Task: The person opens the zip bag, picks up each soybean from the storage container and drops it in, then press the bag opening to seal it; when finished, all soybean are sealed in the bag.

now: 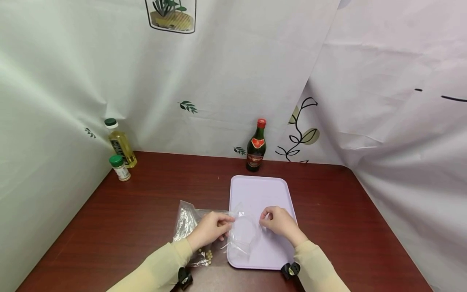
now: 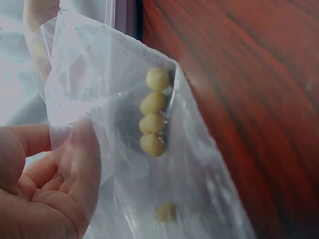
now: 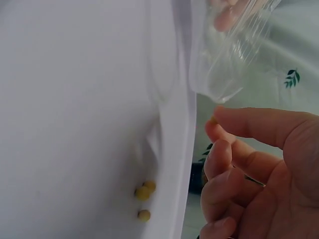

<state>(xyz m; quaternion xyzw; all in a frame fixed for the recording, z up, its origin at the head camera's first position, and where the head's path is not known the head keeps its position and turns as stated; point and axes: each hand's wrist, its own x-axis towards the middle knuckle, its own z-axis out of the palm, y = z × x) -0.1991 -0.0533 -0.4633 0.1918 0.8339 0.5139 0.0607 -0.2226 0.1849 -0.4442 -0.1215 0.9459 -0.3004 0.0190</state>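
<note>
A clear plastic bag [image 1: 185, 221] lies between the hands, its open end spread over the lilac tray [image 1: 259, 190]. My left hand [image 1: 211, 229] grips the bag near its mouth, the film pinched between thumb and fingers. Round yellow soybeans [image 2: 153, 123] sit inside the bag, several in a row along its lower edge. Over the tray, my right hand [image 1: 280, 223] pinches a tiny yellowish soybean [image 3: 214, 120] between thumb and forefinger. Three more beans [image 3: 142, 193] show near the tray's rim in the right wrist view; whether film covers them I cannot tell.
A dark green bottle [image 1: 256, 148] with a red cap stands behind the tray. At the back left are an oil bottle [image 1: 124, 148] and a green-capped seasoning jar [image 1: 121, 170]. White printed cloth [image 1: 219, 73] hangs around the brown table [image 1: 153, 194].
</note>
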